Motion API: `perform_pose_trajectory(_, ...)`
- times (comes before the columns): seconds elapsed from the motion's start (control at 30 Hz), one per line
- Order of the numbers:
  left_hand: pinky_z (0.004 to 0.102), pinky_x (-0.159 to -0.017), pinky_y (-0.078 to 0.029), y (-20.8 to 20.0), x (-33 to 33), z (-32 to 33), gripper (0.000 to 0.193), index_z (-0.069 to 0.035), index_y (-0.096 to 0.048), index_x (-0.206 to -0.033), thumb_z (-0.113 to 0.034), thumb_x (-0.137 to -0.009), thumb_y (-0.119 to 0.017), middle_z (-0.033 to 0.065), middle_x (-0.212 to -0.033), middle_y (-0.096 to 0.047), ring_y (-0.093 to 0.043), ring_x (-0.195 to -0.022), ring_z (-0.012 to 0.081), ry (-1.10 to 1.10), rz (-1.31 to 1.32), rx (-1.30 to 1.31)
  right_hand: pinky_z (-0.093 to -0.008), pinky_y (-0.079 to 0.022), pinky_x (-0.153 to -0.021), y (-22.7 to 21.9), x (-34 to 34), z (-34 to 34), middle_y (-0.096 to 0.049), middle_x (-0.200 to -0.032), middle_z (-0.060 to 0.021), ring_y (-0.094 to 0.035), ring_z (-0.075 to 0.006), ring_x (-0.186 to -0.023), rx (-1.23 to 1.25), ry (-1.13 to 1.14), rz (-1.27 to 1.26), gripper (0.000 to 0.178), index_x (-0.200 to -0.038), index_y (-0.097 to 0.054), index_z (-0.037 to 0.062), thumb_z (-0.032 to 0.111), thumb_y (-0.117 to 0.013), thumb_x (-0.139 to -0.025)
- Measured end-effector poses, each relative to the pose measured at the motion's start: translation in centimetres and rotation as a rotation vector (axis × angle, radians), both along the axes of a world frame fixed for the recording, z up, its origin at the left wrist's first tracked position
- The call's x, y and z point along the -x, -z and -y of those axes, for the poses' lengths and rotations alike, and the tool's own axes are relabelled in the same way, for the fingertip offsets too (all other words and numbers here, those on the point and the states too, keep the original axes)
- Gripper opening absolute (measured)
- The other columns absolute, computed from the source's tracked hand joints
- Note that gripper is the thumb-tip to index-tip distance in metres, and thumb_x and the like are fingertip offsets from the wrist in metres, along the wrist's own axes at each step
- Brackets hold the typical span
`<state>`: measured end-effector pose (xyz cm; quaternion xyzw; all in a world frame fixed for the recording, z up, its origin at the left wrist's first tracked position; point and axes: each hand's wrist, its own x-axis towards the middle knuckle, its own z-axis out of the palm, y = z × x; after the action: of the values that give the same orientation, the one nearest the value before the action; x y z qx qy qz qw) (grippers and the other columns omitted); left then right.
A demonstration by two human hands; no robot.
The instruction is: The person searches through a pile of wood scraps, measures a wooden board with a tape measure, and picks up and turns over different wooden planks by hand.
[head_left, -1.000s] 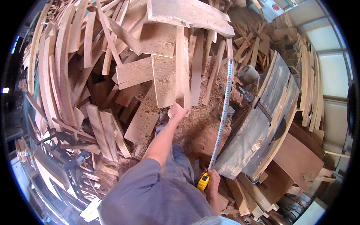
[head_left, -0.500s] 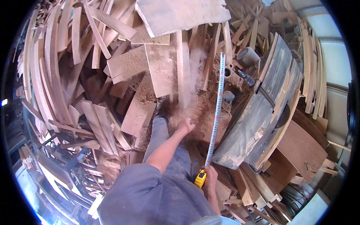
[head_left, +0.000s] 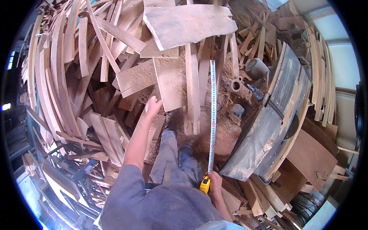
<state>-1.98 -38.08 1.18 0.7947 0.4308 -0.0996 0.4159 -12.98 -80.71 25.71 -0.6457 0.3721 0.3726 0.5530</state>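
Observation:
My right hand (head_left: 214,181) is wrapped round a yellow and black tape measure (head_left: 205,185) close to my waist. Its long white blade (head_left: 212,126) sticks out forward over the sawdust-covered floor, and the far end hangs beside a narrow plank. My left arm reaches forward, and my left hand (head_left: 153,106) has its fingers curled in. That hand is beside the lower left edge of a dusty flat board (head_left: 170,82); whether it touches the board, or has something small inside it, I cannot tell.
A wide rough-edged slab (head_left: 189,25) lies across the far boards. Long wood strips (head_left: 57,76) are heaped at left. On the right stand a grey machine table (head_left: 268,126) with a dark round opening and a motor (head_left: 256,68). Offcuts and sawdust surround my feet.
My left hand has moved left and farther forward, from above the sawdust to the board's edge. The tape blade has swung left at its far end. The view has shifted slightly.

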Motion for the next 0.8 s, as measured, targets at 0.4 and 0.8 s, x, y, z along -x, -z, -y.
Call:
perform_pose_trajectory(0.4, 0.0438, -0.111, -0.040, 0.8, -20.9, -12.5, 0.105, 0.016, -0.042, -0.140, -0.063, -0.078, -0.074, 0.0374, -0.138, -0.051, -0.051, -0.132, 0.0420, -0.043, 0.245, 0.021, -0.0289, -0.051, -0.062, 0.3, -3.1, -5.6, -0.065, -0.077, -0.0082, -0.062, -0.0159, -0.066, 0.098, 0.002, -0.061, 0.017, -0.089, -0.065, 0.0005, 0.014, -0.056, -0.091)
perform_pose_trajectory(0.8, 0.0311, -0.069, -0.053, 5.4, -31.0, -19.9, 0.057, 0.004, -0.064, -0.116, -0.036, -0.081, -0.085, 0.0080, -0.105, -0.068, -0.066, -0.088, 0.0146, -0.418, 0.471, 0.582, -0.0267, -0.045, -0.064, 0.7, -2.1, -8.9, -0.065, -0.074, -0.0021, -0.058, -0.0106, -0.069, 0.213, -0.012, -0.177, 0.022, -0.084, -0.071, -0.0008, 0.017, -0.060, -0.090)
